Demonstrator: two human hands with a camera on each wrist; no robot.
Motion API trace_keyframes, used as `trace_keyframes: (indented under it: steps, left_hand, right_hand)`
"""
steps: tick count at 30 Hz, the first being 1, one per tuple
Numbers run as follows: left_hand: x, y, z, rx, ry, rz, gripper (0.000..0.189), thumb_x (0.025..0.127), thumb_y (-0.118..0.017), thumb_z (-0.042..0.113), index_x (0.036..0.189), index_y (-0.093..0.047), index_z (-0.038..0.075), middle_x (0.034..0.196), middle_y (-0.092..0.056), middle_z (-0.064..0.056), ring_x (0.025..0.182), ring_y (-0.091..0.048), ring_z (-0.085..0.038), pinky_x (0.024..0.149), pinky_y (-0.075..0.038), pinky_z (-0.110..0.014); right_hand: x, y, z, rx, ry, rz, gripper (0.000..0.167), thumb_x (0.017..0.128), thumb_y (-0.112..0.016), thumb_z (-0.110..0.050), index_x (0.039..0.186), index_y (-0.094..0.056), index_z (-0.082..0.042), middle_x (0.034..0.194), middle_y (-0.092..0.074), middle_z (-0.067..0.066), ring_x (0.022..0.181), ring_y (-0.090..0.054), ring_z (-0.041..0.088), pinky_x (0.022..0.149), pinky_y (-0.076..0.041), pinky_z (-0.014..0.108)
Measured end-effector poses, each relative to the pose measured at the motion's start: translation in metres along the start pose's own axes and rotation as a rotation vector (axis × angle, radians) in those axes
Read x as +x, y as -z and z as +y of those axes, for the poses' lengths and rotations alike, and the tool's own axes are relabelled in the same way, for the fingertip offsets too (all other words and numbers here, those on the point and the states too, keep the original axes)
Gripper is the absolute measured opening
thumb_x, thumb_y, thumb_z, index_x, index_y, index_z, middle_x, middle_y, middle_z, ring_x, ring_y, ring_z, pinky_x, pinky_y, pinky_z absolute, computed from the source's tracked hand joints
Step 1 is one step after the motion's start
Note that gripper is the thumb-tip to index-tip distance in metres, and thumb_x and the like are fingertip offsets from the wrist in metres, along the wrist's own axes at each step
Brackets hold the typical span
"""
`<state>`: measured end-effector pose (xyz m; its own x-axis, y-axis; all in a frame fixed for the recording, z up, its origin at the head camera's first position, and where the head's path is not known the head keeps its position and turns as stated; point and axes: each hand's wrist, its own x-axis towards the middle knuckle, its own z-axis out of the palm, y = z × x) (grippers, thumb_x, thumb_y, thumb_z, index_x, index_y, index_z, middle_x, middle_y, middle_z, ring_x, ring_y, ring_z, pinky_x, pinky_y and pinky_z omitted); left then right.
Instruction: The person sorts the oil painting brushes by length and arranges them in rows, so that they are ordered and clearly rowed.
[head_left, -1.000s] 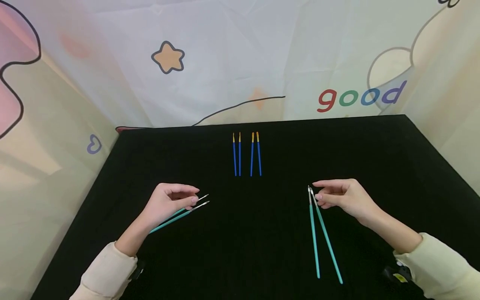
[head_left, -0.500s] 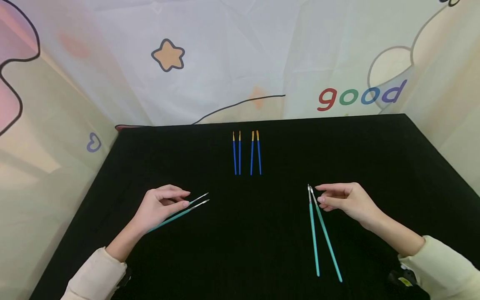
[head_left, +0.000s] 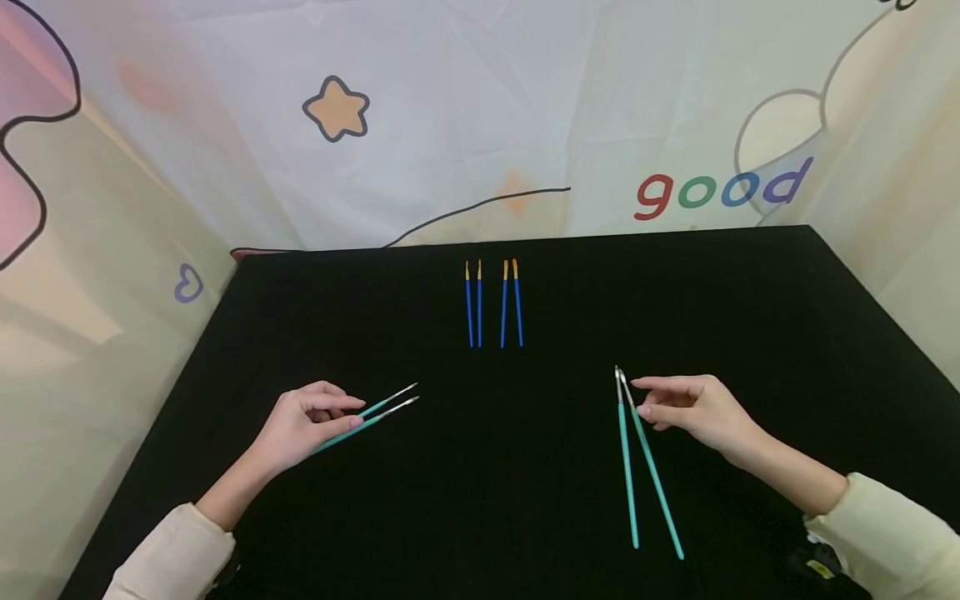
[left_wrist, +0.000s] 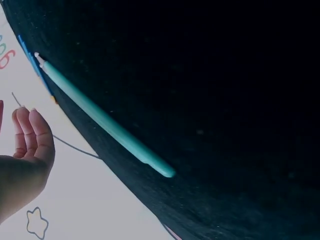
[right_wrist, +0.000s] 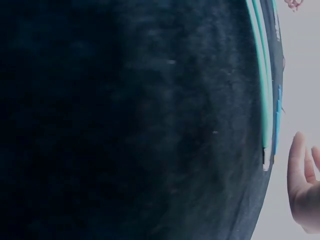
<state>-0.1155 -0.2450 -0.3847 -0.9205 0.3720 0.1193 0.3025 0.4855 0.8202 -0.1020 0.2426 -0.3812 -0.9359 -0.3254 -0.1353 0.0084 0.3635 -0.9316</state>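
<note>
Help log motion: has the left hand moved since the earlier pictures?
Yes: the left hand moved left and back, away from the blue brushes.

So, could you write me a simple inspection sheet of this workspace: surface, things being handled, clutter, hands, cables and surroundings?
Surface: black tabletop, with all the brushes lying on it.
Job's things: left pair of teal brushes, partly hidden by a hand; right pair of teal brushes, tips close together, handles spread; four blue brushes farther back.
Clutter: nothing seen.
Left hand: over the left pair, fingers loosely bent, no grip seen.
Right hand: beside the right pair's tips, no grip seen; whether it touches is unclear.
Cables: nothing seen.
Surroundings: pale backdrop printed with cartoon shapes and coloured lettering.
</note>
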Motion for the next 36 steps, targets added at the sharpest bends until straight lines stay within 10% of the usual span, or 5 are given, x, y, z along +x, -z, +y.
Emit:
trace_keyframes:
  steps: [25,36]
  left_hand:
    - [0.003,0.0,-0.019,0.124,0.057,-0.068,0.028,0.076,-0.074,0.013,0.103,-0.069,0.005,0.084,-0.057,-0.006,0.063,-0.047,-0.009,0.052,-0.041,-0.023]
    - [0.004,-0.004,-0.015,0.125,0.034,-0.034,0.025,0.075,-0.075,0.012,0.099,-0.07,0.004,0.08,-0.056,-0.005,0.062,-0.045,-0.009,0.051,-0.04,-0.023]
  right_hand:
    - [-0.021,-0.021,0.014,-0.577,0.026,0.188,0.061,0.082,-0.068,-0.03,0.132,-0.046,-0.004,0.084,-0.046,0.002,0.067,-0.04,0.013,0.055,-0.036,0.023]
    - [-0.022,-0.025,0.017,-0.596,-0.023,0.153,0.07,0.079,-0.069,-0.035,0.135,-0.042,-0.003,0.091,-0.047,0.005,0.08,-0.041,0.02,0.062,-0.035,0.027]
